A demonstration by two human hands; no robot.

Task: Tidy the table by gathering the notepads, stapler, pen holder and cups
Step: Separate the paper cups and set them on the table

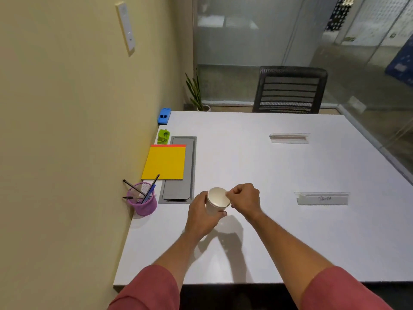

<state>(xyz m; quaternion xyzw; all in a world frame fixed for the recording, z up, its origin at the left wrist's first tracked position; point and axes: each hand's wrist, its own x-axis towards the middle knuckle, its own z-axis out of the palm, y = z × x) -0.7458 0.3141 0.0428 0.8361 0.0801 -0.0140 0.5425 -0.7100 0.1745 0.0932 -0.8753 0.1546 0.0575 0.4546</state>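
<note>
A white paper cup (216, 200) is held above the white table (279, 231). My left hand (202, 217) wraps around its side from the left. My right hand (244, 201) pinches the cup's right rim with thumb and fingers. Whether it is one cup or a nested stack I cannot tell. By the wall lies a yellow notepad (165, 163) with an orange pad's edge showing under its far end. A purple mesh pen holder (142, 201) with several pens stands in front of it. Beyond the notepad sit a green stapler (163, 136) and a blue stapler-like item (164, 116).
A grey cable hatch (182, 173) is set in the table beside the notepad. Two clear name-card holders (289, 138) (321, 199) lie on the right half. A black mesh chair (290, 90) stands at the far edge, a potted plant (196, 92) in the corner.
</note>
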